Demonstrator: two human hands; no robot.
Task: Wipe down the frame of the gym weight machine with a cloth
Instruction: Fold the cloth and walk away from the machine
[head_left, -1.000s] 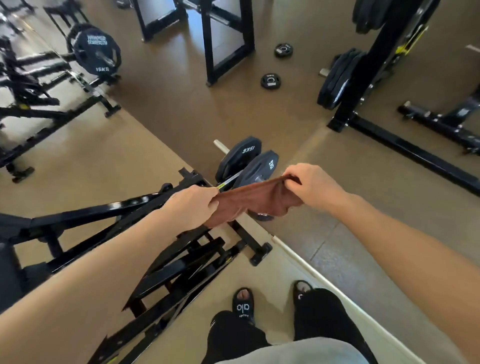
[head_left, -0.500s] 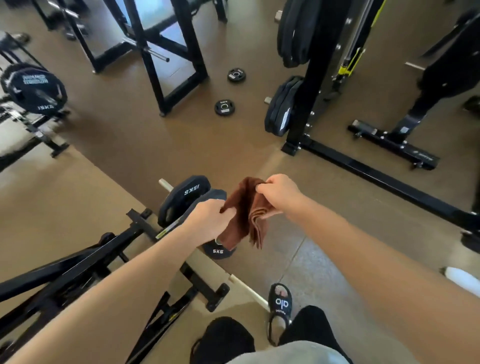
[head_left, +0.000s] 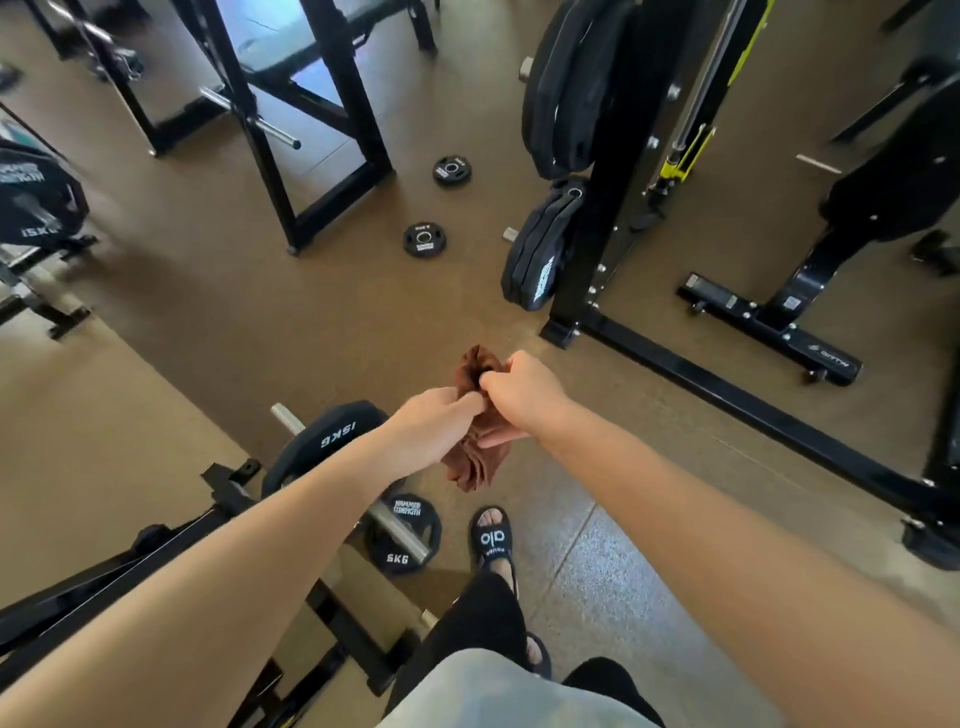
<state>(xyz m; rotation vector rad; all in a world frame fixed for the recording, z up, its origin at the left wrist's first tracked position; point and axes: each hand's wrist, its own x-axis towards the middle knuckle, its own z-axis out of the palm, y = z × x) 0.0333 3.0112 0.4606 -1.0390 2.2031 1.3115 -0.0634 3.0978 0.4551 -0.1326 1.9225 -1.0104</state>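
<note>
Both hands meet at mid-frame, just below centre: left hand (head_left: 441, 421) w/ fingers curled round the brown cloth (head_left: 475, 462), right hand (head_left: 522, 397) pinching the same cloth from the other side, thumb tucked under a fold. Cloth is bunched between them in mid-air, one lobe poking up above the knuckles, the rest hanging below in loose folds, touching no equipment. Judging by the drape it's light, soft, floppy; no stiffness, so it won't hold a shape & needs to be wadded or folded into a pad before it'll press well on metal. Probably dry-ish & not slippery, tho can't tell for sure. Best hold: a gathered handful w/ a flat face out, loose ends tucked so they don't snag on bolts or pegs. Outward from the hands: lower left of frame, the black machine frame (head_left: 171, 551) w/ a 15kg plate (head_left: 327, 441) & a 5kg plate (head_left: 402, 535) on its peg, near the sandalled foot (head_left: 493, 543). Right side of frame, a black rack upright (head_left: 602, 218) w/ stacked plates and a long base bar (head_left: 753, 410) on the floor. Upper centre, two small loose plates (head_left: 426, 239) lie on the brown floor (head_left: 234, 312). Frame tubes look hard, painted, smooth, so cloth should slide easily along them.
</note>
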